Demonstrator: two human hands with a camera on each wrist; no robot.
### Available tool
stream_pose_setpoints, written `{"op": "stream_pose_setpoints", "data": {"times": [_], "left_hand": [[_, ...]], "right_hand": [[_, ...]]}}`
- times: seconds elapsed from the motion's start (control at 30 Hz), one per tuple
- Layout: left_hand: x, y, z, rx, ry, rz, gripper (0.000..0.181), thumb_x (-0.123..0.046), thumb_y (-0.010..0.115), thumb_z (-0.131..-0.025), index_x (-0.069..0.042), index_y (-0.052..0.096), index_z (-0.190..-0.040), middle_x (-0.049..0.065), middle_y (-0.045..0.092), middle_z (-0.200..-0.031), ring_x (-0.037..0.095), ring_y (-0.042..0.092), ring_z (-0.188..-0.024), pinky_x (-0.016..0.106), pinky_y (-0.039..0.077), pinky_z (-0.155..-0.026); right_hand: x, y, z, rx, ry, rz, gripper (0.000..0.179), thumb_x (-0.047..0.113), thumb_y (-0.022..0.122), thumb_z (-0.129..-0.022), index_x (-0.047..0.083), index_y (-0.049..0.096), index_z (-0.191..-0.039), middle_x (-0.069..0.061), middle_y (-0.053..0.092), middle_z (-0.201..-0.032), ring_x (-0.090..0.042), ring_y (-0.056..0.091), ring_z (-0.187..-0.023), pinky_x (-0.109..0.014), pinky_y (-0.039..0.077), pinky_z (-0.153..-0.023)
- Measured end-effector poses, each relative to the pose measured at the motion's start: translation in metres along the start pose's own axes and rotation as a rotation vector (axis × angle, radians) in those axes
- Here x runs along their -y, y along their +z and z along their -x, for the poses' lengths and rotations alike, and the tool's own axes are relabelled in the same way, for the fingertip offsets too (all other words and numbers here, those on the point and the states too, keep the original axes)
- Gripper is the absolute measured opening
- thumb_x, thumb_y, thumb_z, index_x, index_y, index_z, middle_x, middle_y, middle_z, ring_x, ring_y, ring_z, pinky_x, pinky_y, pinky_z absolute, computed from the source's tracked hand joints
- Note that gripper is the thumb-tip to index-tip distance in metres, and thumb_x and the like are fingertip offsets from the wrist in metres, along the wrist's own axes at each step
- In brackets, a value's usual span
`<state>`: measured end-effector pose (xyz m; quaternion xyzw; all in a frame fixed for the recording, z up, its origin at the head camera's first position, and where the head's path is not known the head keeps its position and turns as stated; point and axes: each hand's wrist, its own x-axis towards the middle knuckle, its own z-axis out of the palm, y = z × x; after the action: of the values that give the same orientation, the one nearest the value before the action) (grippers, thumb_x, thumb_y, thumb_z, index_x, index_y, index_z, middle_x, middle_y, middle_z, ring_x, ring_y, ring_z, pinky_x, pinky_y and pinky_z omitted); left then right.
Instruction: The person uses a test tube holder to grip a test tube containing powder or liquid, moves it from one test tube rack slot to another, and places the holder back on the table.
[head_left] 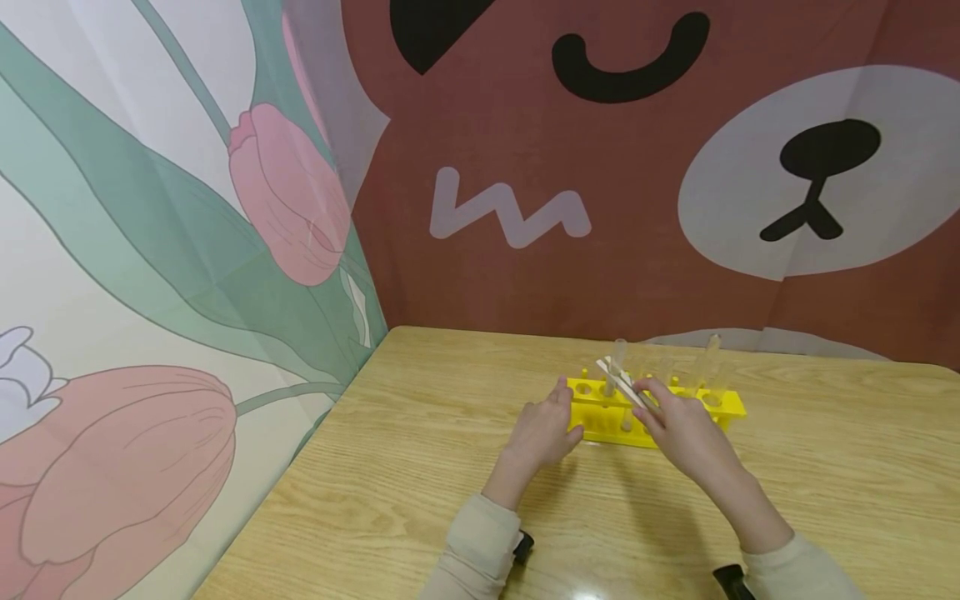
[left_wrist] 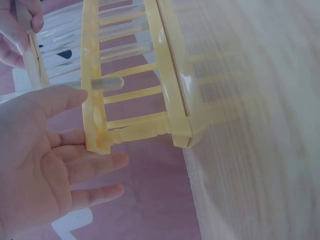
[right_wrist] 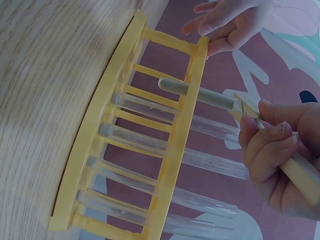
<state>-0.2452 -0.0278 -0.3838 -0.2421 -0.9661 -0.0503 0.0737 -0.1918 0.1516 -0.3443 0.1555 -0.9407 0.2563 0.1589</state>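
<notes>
A yellow test tube rack stands on the table with several clear test tubes in its holes. My right hand grips a wooden test tube clamp, its jaws around the upper part of a test tube. That tube passes through the rack's top plate, and its rounded lower end hangs short of the base. At the rack's left end, my left hand holds the top plate between thumb and forefinger, the other fingers stretched out.
The wood-grain table reaches back to a brown cloth backdrop printed with a bear face. A flower-printed cloth hangs along the left side. Black straps show at the cuffs.
</notes>
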Motion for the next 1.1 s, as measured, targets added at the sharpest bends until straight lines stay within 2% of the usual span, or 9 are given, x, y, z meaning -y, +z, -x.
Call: {"op": "stream_pose_setpoints", "data": {"times": [1.1], "left_hand": [[-0.0005, 0.0001, -0.0001, 0.010, -0.006, 0.009, 0.059, -0.036, 0.055, -0.087, -0.002, 0.038, -0.132, 0.012, 0.031, -0.141, 0.016, 0.048, -0.113, 0.033, 0.045, -0.080]], "right_hand": [[-0.0011, 0.0010, 0.0001, 0.002, 0.003, -0.004, 0.027, 0.006, 0.060, -0.084, 0.000, 0.051, -0.109, 0.003, 0.041, -0.050, -0.010, 0.031, -0.037, -0.021, 0.028, -0.034]]}}
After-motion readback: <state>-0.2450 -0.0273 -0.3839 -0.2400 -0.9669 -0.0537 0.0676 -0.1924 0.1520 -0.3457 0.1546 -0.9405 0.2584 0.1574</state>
